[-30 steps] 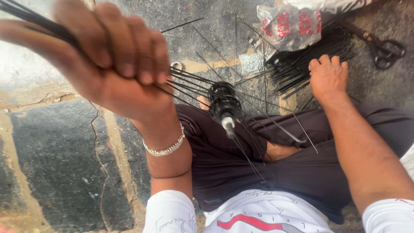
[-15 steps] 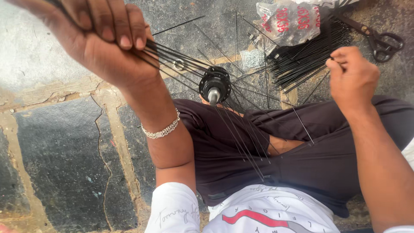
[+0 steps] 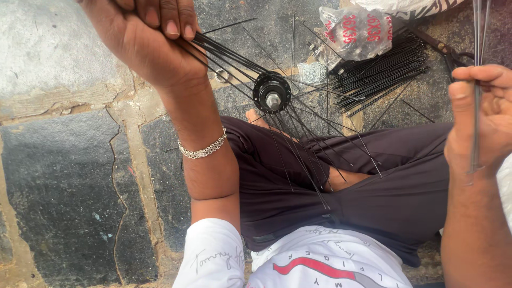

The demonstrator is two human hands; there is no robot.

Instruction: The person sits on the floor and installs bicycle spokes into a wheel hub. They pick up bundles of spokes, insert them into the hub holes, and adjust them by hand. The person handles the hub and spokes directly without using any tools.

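Gripping tight, the left hand (image 3: 152, 45) has its fingers wrapped around a gathered bunch of black spokes (image 3: 224, 53), which run down and to the right into the hub (image 3: 272, 92). That hub hangs over the lap of a person sitting on the stone floor (image 3: 64, 160), and more spokes fan loose out of it towards the knees and up past it. The right hand (image 3: 482, 114), well to the right of the hub, pinches a few thin single spokes (image 3: 476, 64) between thumb and fingers; they stand nearly upright and run off the top edge of the view.

Several things look risky from this pose. As I judge it, the hub is carried mostly by the bunch in the left grip, so a slackening there would let it drop into the lap and spill the loose spokes out of their holes. The free spoke ends (image 3: 325, 205) point at the thigh and could poke it if the hub swings. The upright spokes are thin and held only at one place, so they may slide through the pinch or cross each other on the way to the hub flange.

Beyond the hub, up and to the right, lies a pile of spare spokes (image 3: 381, 72) with a clear plastic bag (image 3: 362, 32) just above it and scissors (image 3: 453, 53) beside the pile; a swinging spoke could scatter these.
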